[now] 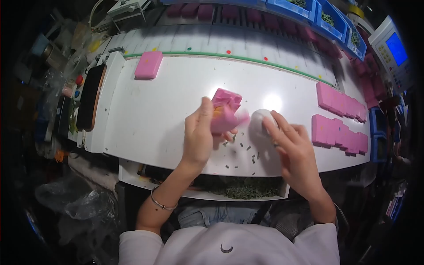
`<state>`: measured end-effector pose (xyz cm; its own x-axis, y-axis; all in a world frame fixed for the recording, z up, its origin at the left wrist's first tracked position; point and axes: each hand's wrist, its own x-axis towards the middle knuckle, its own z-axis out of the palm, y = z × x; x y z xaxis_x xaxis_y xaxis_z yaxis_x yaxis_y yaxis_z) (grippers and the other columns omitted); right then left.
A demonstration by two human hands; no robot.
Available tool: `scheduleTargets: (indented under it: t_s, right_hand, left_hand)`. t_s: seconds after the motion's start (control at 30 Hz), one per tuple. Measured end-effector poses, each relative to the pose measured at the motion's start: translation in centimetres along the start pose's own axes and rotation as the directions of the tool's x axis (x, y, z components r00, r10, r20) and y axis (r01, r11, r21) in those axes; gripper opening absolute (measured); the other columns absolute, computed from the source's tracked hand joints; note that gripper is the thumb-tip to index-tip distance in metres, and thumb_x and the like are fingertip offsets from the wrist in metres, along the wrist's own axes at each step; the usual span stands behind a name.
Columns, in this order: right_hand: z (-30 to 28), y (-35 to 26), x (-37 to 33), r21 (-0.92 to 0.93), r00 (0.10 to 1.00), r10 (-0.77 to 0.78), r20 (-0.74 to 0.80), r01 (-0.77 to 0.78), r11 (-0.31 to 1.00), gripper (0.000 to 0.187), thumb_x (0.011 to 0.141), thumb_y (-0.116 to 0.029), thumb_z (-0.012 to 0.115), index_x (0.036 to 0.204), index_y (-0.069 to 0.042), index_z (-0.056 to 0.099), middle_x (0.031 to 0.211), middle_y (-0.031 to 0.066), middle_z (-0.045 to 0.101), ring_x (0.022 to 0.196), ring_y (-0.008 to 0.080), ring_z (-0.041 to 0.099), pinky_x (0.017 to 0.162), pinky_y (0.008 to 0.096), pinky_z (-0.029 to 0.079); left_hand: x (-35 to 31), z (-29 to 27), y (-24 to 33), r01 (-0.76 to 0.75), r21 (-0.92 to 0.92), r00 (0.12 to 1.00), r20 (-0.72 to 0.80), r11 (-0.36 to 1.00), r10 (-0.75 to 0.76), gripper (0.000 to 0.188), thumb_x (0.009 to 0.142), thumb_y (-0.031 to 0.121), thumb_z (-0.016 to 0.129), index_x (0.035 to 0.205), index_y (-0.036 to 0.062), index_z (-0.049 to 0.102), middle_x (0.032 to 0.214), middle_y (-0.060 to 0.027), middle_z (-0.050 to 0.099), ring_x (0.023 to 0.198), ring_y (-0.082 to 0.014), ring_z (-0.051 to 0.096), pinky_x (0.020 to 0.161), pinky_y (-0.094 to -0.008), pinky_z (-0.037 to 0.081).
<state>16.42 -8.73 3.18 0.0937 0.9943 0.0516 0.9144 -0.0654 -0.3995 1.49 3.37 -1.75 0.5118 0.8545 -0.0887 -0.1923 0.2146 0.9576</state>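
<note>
My left hand (198, 134) is closed around a pink packet (226, 115) over the middle of the white table. The packet's upper end looks crumpled and partly opened, and a loose pink flap at its right side is blurred. Just to the right, the fingers of my right hand (291, 148) curl round a smooth white rounded object (260, 122), whose kind I cannot make out. Small grey-green bits (248, 148) lie scattered on the table between and below my hands. Another pink packet (149, 65) lies flat at the far left.
Two rows of pink packets (338, 132) lie at the right. A dark phone (92, 97) rests along the left edge. Below the table edge, an open drawer (201, 194) holds a heap of grey-green bits. Blue bins (331, 22) and a control panel (393, 51) stand at the far right.
</note>
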Motion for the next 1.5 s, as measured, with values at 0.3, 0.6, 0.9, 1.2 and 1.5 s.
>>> scheduleTargets:
  t_s: [0.3,0.6,0.9,1.2,1.5]
  right_hand:
    - [2.6,-0.5,2.8,0.883,0.974,0.162,-0.161,0.069,0.464,0.034,0.076,-0.001,0.064,0.109,0.002,0.057,0.086,0.0083,0.057,0.08,0.0151,0.059,0.068,0.0266,0.048]
    - [4.6,-0.2,4.3,0.895,0.975,0.149,-0.167,0.086,0.437,0.025,0.077,0.002,0.063,0.101,0.003,0.059,0.083,0.0065,0.057,0.081,0.0121,0.055,0.078,0.0249,0.044]
    - [5.6,0.0,6.1,0.766,0.969,0.139,-0.203,0.069,0.639,0.032,0.074,0.002,0.064,0.105,0.001,0.058,0.094,0.0111,0.06,0.083,0.0198,0.059,0.075,0.0274,0.046]
    - [5.7,-0.2,5.7,0.714,0.995,0.068,-0.077,0.007,0.7,0.022,0.077,0.001,0.063,0.099,0.0,0.06,0.087,0.0118,0.062,0.079,0.0199,0.064,0.069,0.0268,0.05]
    - [5.6,-0.2,5.5,0.693,0.995,-0.031,-0.095,0.088,0.716,0.024,0.078,0.001,0.063,0.102,0.001,0.058,0.089,0.0121,0.06,0.079,0.0215,0.063,0.068,0.0277,0.05]
  left_hand:
    - [-0.9,1.1,-0.3,-0.116,-0.04,0.945,0.303,0.992,0.122,0.075,0.088,0.061,0.03,0.129,-0.0011,0.041,0.092,-0.0084,0.06,0.074,-0.0122,0.061,0.064,-0.0242,0.052]
    - [0.0,-0.2,-0.2,-0.015,0.037,0.967,0.253,0.999,0.006,0.043,0.091,0.029,0.054,0.122,-0.0006,0.051,0.091,-0.0064,0.063,0.081,-0.0085,0.057,0.074,-0.0225,0.047]
    - [13.1,-11.7,8.2,0.003,0.469,0.912,-0.364,0.883,0.19,0.023,0.088,0.02,0.044,0.073,0.0048,0.052,0.065,0.0007,0.051,0.057,-0.0094,0.047,0.06,-0.0227,0.043]
    - [24.6,-21.4,10.2,0.245,0.946,0.78,-0.323,0.214,0.536,0.045,0.065,0.031,0.073,0.092,-0.0043,0.062,0.089,-0.0226,0.062,0.086,-0.0337,0.062,0.077,-0.0385,0.049]
    - [12.7,-13.9,5.7,0.134,0.973,0.939,-0.064,-0.188,0.338,0.056,0.078,0.039,0.064,0.102,-0.0105,0.054,0.108,-0.0255,0.047,0.102,-0.0388,0.046,0.086,-0.0428,0.042]
